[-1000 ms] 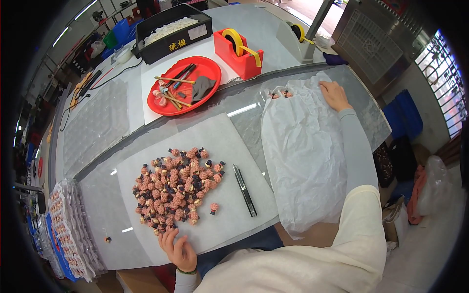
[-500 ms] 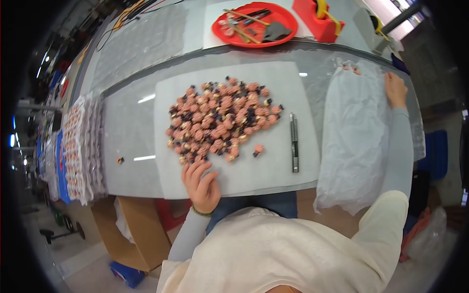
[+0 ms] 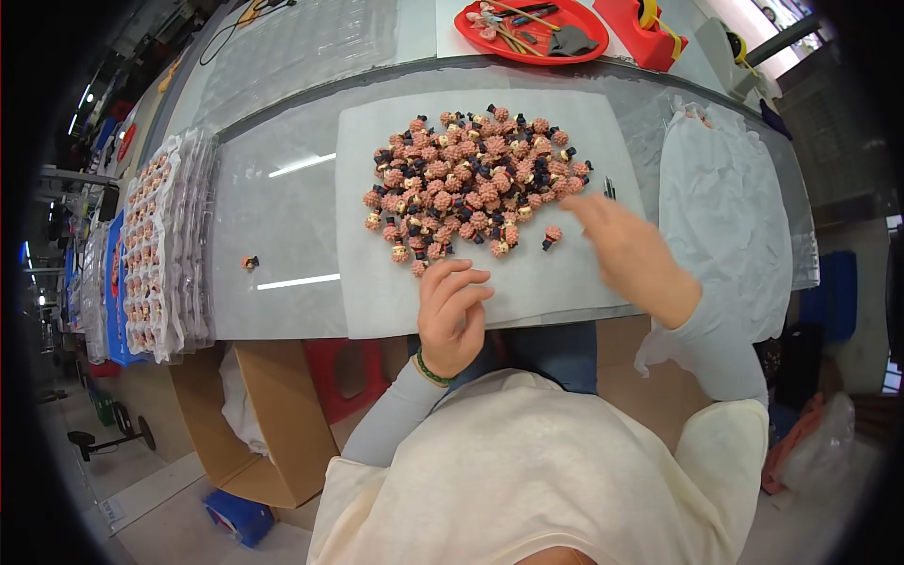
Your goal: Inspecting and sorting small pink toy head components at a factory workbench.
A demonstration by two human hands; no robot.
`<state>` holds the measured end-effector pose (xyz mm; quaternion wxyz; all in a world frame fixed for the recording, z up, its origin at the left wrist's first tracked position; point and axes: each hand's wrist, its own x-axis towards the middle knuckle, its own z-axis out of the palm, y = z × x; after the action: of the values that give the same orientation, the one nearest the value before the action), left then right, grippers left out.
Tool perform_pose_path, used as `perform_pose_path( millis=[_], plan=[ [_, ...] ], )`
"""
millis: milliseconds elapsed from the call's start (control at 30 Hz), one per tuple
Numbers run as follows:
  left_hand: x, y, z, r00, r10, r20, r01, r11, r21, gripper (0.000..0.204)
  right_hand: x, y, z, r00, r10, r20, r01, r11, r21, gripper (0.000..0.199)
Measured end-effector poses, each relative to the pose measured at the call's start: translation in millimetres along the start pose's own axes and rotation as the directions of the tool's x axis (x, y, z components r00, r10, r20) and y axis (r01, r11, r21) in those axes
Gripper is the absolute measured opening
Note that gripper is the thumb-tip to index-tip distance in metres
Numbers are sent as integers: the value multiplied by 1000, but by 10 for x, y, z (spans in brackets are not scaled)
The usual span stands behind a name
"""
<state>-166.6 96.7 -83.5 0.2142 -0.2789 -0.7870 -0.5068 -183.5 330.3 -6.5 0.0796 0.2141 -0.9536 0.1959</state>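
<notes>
A pile of several small pink bumpy pieces with dark caps (image 3: 471,179) lies on a white sheet (image 3: 395,122) on the glass table. My left hand (image 3: 452,311) rests on the sheet's near edge, just below the pile, fingers loosely curled and holding nothing. Blurred, my right hand (image 3: 626,250) hovers over the sheet to the right of the pile, fingers apart, near a stray piece (image 3: 551,234). It covers most of the dark tweezers (image 3: 609,187); only their tip shows.
A crumpled clear plastic bag (image 3: 730,207) lies at the right. Stacked clear trays filled with pink pieces (image 3: 160,245) stand at the left. One loose piece (image 3: 250,263) sits on the glass. A red dish with tools (image 3: 532,19) and a red tape dispenser (image 3: 650,28) are behind.
My right hand left the far end of the plastic bag and came in over the sheet beside the pile. My left hand stayed at the sheet's near edge. The view tilted down.
</notes>
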Motion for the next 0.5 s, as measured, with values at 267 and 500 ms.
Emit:
perform_pose_path(
  millis=[267,500],
  plan=[
    [-36,38,-30,980,-154,123,184,937,-297,23,-60,-132,556,951,307,-36,-294,933,208,34],
    [63,24,36,721,-536,440,637,262,-725,29,-240,-530,762,886,445,129,-64,-159,985,38]
  ],
)
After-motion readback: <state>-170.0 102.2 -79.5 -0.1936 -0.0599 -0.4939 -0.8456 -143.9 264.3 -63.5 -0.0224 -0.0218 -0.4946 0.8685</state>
